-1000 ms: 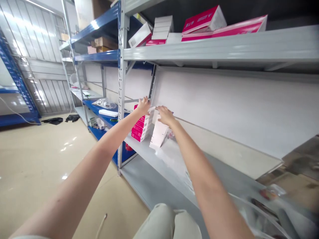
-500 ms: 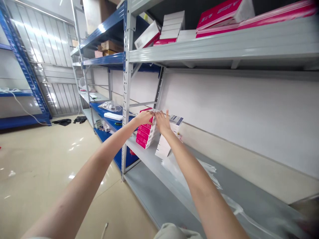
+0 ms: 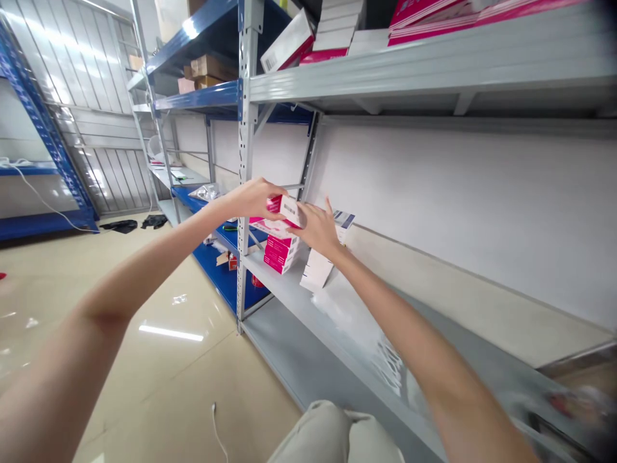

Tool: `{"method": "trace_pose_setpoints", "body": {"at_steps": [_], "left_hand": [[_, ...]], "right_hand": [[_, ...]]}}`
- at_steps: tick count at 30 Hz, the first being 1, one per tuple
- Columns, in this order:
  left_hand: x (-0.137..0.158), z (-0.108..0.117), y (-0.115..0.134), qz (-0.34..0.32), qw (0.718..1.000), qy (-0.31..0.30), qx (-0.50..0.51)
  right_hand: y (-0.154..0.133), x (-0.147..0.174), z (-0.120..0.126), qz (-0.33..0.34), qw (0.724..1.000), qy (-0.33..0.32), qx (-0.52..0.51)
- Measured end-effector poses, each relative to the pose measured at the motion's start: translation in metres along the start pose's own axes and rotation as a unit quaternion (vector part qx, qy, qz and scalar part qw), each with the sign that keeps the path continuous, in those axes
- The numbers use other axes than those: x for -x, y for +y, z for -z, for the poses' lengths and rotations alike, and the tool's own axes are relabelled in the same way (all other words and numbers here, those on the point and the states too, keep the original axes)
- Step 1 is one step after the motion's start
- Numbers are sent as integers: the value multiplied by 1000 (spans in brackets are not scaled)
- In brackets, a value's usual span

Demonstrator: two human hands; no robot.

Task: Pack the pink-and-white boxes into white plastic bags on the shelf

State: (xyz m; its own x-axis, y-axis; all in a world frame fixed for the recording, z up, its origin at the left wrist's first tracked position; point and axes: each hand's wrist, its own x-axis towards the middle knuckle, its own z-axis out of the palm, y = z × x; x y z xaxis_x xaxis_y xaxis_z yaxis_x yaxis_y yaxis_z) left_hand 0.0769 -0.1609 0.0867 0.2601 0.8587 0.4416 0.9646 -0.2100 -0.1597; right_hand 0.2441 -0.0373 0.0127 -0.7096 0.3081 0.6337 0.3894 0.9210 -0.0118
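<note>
A small pink-and-white box (image 3: 290, 209) is tilted between my two hands, its white end with a barcode turned toward me. My left hand (image 3: 258, 198) grips it from the left, fingers over the top and thumb below. From the right, my right hand (image 3: 315, 225) holds the same box with its fingertips, the index finger raised. Below, a stack of pink boxes (image 3: 279, 254) stands on the grey shelf (image 3: 274, 281). A stack of white boxes (image 3: 317, 269) leans beside it, partly hidden by my right forearm.
Grey upright post (image 3: 245, 173) stands just left of the stacks. An upper shelf (image 3: 409, 80) overhead carries more pink and white boxes. Clear plastic bags (image 3: 357, 321) lie on the grey shelf to the right. A white cable (image 3: 218, 427) lies on the floor.
The box has come up off the pink stack, which is now lower, and has tilted in my hands. My left hand has moved left and up. The view has shifted slightly downward.
</note>
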Motion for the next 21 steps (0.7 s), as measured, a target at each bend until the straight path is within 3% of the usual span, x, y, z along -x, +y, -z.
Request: {"method": "trace_pose_setpoints", "body": {"at_steps": [3,6,10,15,18,21], "left_hand": [[39,1,24,15,996,-26,81],[78,-26,72,36,987,-80,134],[99,-63,138,-25,959,-184,215],[64,-67,189,-130,889,-216,381],[32,-67,216,-182,864,-211,418],[2,-76,245,-229,844,-200,442]], "right_hand": [[-24,39,21,-24,993,-59,-102],[-43,98,31,-60,973,-143,-169],[-49,180,38,-89,953,-217,-194],[-26,248,85,-204,904,-238,-292],[-5,276,126,-269,862,-245,-352],[14,301,165,-309,839,-252,-370]]}}
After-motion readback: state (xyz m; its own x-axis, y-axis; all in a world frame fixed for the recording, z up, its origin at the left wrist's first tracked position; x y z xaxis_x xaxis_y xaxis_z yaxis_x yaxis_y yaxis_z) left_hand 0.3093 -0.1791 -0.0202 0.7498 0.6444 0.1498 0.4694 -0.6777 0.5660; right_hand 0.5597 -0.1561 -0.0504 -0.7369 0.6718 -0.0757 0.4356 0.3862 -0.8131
